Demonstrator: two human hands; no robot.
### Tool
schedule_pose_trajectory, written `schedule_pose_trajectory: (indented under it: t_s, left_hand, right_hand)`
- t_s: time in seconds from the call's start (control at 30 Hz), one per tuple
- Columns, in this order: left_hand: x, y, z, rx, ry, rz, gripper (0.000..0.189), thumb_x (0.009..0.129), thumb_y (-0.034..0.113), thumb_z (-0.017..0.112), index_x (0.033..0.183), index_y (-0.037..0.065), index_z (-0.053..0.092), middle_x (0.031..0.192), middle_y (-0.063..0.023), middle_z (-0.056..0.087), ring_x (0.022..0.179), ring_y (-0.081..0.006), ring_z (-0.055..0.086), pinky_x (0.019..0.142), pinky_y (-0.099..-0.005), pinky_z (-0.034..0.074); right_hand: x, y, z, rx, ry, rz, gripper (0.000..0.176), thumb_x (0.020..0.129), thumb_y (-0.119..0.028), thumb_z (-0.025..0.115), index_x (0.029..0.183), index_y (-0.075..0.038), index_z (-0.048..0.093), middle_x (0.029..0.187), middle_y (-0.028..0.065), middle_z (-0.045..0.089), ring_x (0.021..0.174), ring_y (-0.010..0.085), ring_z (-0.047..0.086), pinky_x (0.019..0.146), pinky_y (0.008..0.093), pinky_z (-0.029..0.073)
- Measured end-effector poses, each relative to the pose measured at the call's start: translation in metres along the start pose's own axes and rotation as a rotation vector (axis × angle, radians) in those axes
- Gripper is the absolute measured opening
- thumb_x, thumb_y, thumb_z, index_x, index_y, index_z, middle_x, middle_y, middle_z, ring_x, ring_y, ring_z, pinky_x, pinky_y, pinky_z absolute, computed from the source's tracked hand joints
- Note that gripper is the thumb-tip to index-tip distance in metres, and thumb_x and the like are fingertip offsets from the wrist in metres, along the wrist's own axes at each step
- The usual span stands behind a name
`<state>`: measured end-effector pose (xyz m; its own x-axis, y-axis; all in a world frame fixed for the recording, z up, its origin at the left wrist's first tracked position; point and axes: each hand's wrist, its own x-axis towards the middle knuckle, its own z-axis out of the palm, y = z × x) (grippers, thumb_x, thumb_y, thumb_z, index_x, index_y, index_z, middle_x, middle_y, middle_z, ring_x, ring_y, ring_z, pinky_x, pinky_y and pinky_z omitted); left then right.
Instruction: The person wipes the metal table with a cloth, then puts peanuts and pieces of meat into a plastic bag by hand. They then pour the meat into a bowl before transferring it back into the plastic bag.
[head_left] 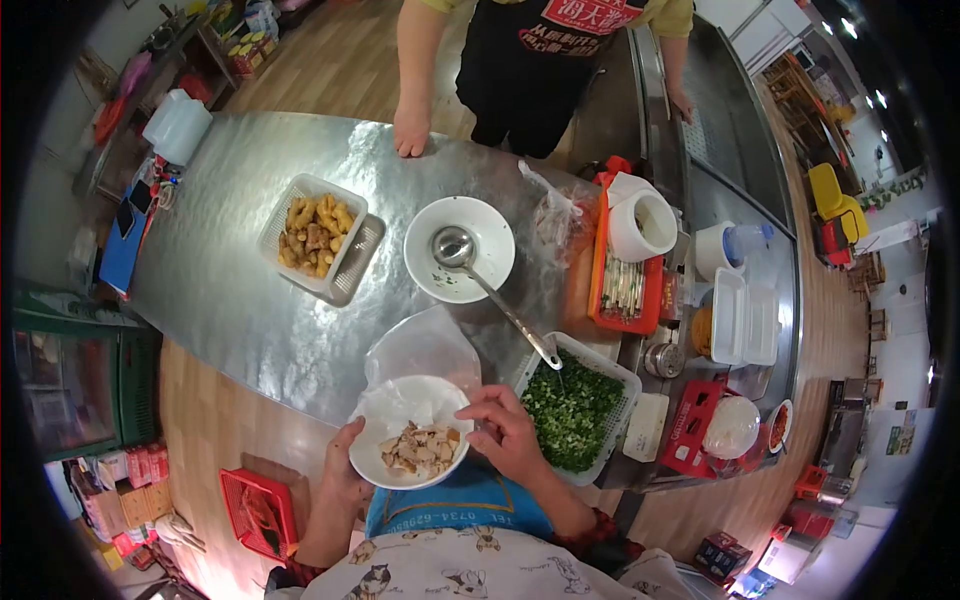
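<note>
My left hand (346,462) grips the left rim of a white bowl (370,425) near my body. Pale brown chopped pieces, like cooked meat, (420,450) lie in the bowl, with clear plastic film around them. At the bowl's right rim is my right hand (508,432), its fingers bent together; what they pinch is too small to make out. A clear plastic bag (425,350) spreads on the table just beyond the bowl. Farther out, a larger white bowl (422,235) holds a metal ladle (500,305), whose handle reaches over a basket of chopped greens (570,410).
A basket of ginger (318,235) stands on the metal table (220,270), left of centre. At right are an orange tray (645,318), a white paper roll (650,228), foam boxes (745,318) and a red crate (690,440). Another person's hand (411,130) rests on the far edge.
</note>
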<state>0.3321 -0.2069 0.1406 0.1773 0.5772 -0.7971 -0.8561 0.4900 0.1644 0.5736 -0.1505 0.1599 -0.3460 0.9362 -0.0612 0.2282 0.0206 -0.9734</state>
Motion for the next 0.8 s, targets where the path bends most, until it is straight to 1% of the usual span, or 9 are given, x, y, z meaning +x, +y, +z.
schedule_pose_trajectory:
  t_s: [0.1,0.2,0.33,0.47,0.53,0.57,0.7,0.77,0.8]
  left_hand:
    - [0.003,-0.011,0.005,-0.066,-0.045,-0.089,0.054,0.091,0.033,0.045,0.132,-0.001,0.039,0.131,-0.0242,0.046,0.119,-0.0406,0.047,0.098,-0.0547,0.040]
    - [-0.004,-0.019,0.017,-0.124,-0.160,-0.217,0.057,0.091,0.037,0.044,0.136,0.003,0.036,0.136,-0.0232,0.042,0.123,-0.0404,0.044,0.096,-0.0605,0.039]
    - [-0.004,-0.035,0.017,-0.282,-0.278,-0.396,0.059,0.091,0.039,0.042,0.138,0.003,0.033,0.138,-0.0229,0.039,0.125,-0.0405,0.042,0.089,-0.0704,0.038]
    - [0.003,-0.041,0.005,-0.422,-0.258,-0.480,0.061,0.091,0.039,0.042,0.139,0.004,0.031,0.136,-0.0223,0.042,0.118,-0.0408,0.049,0.080,-0.0660,0.049]
    - [-0.002,-0.035,0.018,-0.067,-0.161,-0.422,0.059,0.092,0.038,0.039,0.141,0.007,0.028,0.134,-0.0191,0.046,0.114,-0.0396,0.053,0.077,-0.0599,0.052]
    - [0.000,-0.033,0.016,-0.074,-0.167,-0.430,0.059,0.092,0.038,0.039,0.141,0.007,0.028,0.134,-0.0191,0.046,0.114,-0.0396,0.053,0.077,-0.0599,0.052]
    - [0.006,-0.023,0.011,-0.077,-0.226,-0.539,0.061,0.092,0.038,0.036,0.142,0.005,0.023,0.134,-0.0230,0.043,0.110,-0.0460,0.054,0.076,-0.0554,0.055]
    - [-0.002,-0.010,0.023,-0.042,-0.250,-0.599,0.065,0.092,0.039,0.037,0.143,0.004,0.019,0.135,-0.0247,0.041,0.110,-0.0490,0.052,0.075,-0.0544,0.057]
    - [-0.018,0.000,0.042,0.088,-0.247,-0.550,0.065,0.092,0.038,0.036,0.143,0.003,0.018,0.135,-0.0266,0.040,0.109,-0.0516,0.051,0.076,-0.0520,0.057]
  right_hand:
    - [0.005,0.008,-0.013,0.144,-0.070,-0.084,0.032,0.083,-0.031,0.067,0.099,-0.003,0.062,0.120,0.0110,0.050,0.084,0.0131,0.052,0.076,0.0251,0.042]
    - [0.005,0.013,-0.016,0.201,-0.070,-0.090,0.038,0.084,-0.040,0.064,0.098,-0.004,0.059,0.119,0.0115,0.051,0.098,0.0179,0.051,0.086,0.0303,0.041]
    - [0.012,0.025,-0.016,0.287,-0.009,0.000,0.034,0.083,-0.034,0.067,0.097,-0.005,0.057,0.114,0.0105,0.053,0.098,0.0196,0.052,0.084,0.0299,0.042]
    - [0.019,0.024,-0.019,0.215,0.063,-0.048,0.025,0.087,-0.026,0.059,0.091,-0.002,0.055,0.098,0.0109,0.054,0.092,0.0207,0.053,0.084,0.0311,0.042]
    - [0.020,0.014,-0.016,0.094,0.228,-0.096,0.018,0.089,-0.017,0.050,0.085,0.000,0.054,0.090,0.0119,0.055,0.084,0.0213,0.053,0.078,0.0310,0.042]
    - [0.023,0.006,-0.013,0.061,0.271,-0.099,0.017,0.088,-0.011,0.044,0.081,0.001,0.054,0.084,0.0119,0.054,0.077,0.0211,0.052,0.074,0.0310,0.042]
    - [0.027,0.006,-0.004,0.033,0.292,0.000,0.018,0.088,-0.013,0.044,0.081,0.001,0.053,0.084,0.0118,0.054,0.076,0.0204,0.052,0.074,0.0314,0.042]
    - [0.030,0.006,0.000,0.038,0.304,0.027,0.041,0.096,-0.033,0.040,0.076,0.000,0.052,0.084,0.0132,0.055,0.079,0.0218,0.052,0.076,0.0338,0.041]
    - [0.030,-0.002,0.001,0.034,0.307,0.036,0.041,0.096,-0.033,0.040,0.076,0.000,0.052,0.084,0.0132,0.055,0.079,0.0218,0.052,0.076,0.0338,0.041]
